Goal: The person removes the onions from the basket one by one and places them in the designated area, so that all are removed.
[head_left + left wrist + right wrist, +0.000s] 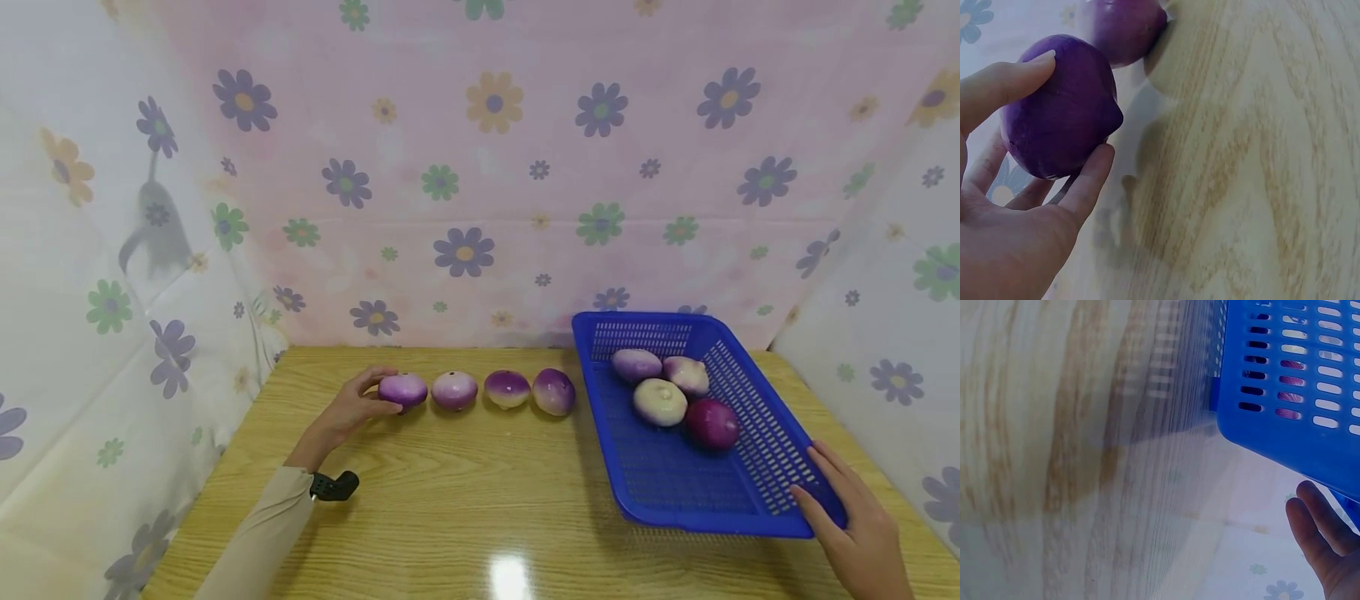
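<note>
Okay, so the left hand is gripping the leftmost onion in a row of four on the wooden table, with the thumb wrapping one side and the fingers curling round the other. The second onion is sitting just beside it, and the third onion and fourth onion are lining up further right. One blue basket is standing at the row's right end, and four more are lying inside: one lilac onion, one pinkish onion, one whitish onion, one dark red onion (so that's eight in all). The right hand is holding the basket near its close right corner, thumb reaching over the rim, fingers lying along the outside; I can't tell how hard it's squeezing. One black wrist strap is showing on the left arm.
</note>
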A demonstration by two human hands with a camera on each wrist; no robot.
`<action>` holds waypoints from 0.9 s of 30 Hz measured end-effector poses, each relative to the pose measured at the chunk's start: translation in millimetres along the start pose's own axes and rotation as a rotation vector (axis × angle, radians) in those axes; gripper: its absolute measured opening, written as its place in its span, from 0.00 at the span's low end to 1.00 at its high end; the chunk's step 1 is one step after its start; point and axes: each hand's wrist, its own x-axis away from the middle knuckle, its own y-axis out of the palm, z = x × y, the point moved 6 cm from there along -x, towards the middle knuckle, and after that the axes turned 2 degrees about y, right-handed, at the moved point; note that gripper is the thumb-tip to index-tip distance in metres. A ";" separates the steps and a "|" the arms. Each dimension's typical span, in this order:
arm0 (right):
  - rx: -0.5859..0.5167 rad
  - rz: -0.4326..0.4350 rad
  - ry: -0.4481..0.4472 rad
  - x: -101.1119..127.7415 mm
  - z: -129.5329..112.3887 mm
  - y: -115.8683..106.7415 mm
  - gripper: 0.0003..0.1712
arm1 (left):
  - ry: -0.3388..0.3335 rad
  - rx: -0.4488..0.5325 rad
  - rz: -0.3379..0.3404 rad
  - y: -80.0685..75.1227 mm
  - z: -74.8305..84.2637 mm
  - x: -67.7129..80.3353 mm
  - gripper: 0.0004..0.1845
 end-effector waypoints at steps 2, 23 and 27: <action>-0.003 0.004 -0.002 0.2 -0.1 0.1 0.33 | 0.003 -0.011 0.001 -0.3 -1.2 0.5 0.34; 0.009 0.009 0.011 2.9 1.6 1.0 0.33 | -0.065 -0.242 0.087 -1.8 12.4 4.2 0.32; 0.009 0.015 0.007 1.3 1.7 0.4 0.33 | -0.087 -0.263 0.094 4.1 30.1 6.0 0.31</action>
